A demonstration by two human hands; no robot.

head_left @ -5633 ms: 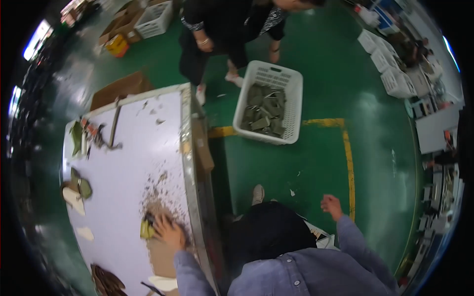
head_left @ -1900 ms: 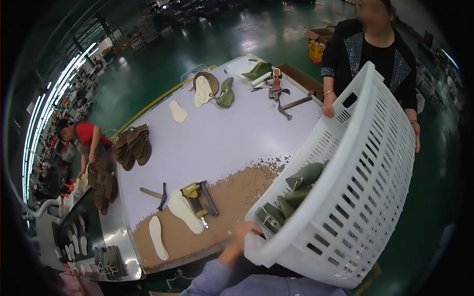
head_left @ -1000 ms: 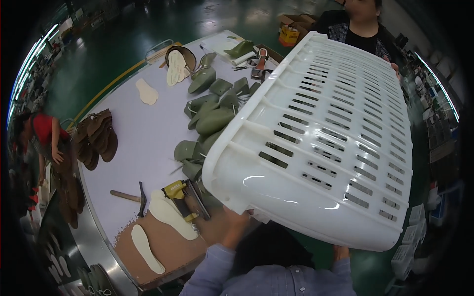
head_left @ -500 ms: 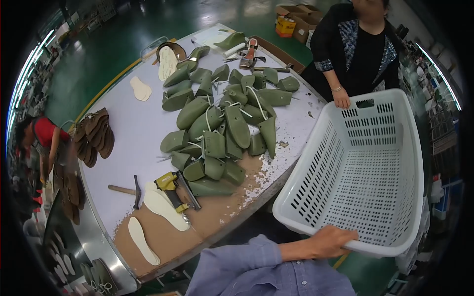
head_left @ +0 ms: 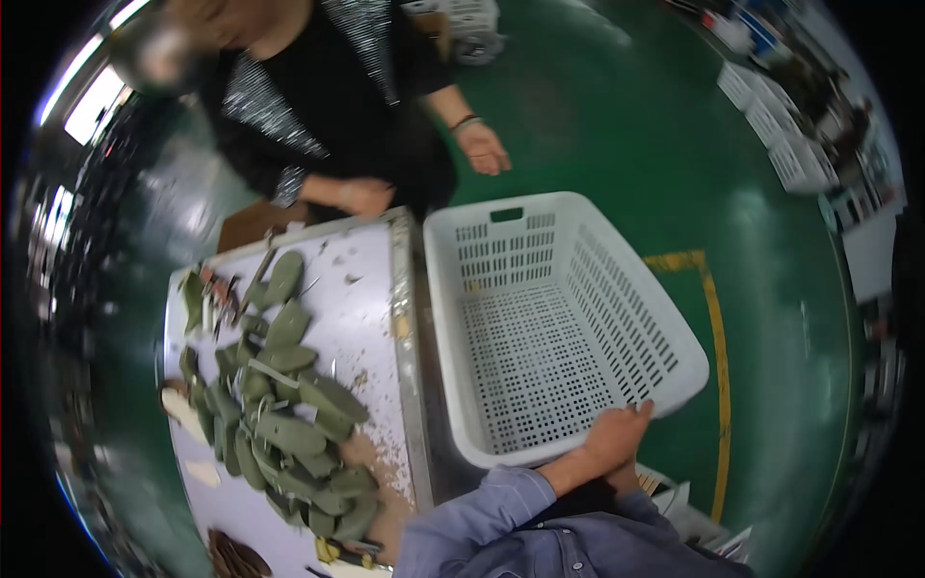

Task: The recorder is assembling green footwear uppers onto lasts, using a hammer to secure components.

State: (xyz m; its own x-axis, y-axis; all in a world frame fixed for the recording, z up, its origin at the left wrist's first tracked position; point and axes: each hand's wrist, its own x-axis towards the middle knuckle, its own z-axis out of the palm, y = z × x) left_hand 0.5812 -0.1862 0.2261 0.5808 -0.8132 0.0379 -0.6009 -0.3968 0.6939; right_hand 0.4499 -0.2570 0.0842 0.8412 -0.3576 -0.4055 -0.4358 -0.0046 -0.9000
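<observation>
A large white perforated plastic basket [head_left: 540,356] with nothing in it stands at the right side of the table. My left hand [head_left: 615,438] is closed over its near rim, close to the near right corner. Just behind that, the wrist of my right hand [head_left: 624,478] shows by the same corner, and its fingers are hidden. Green shoe lasts [head_left: 289,433], several with pale cords, lie heaped on the table to my left.
A person in black [head_left: 337,116] stands beyond the table [head_left: 356,279], both hands off the basket. Brown shoe pieces [head_left: 236,557] and a yellow tool [head_left: 337,552] lie on the tabletop's near part. More white baskets [head_left: 776,125] stand far right. A yellow line [head_left: 718,385] marks the green floor.
The view has swung right, so the table now sits at the left. The other person's hand has let go of the basket's far rim. My right wrist has come into view.
</observation>
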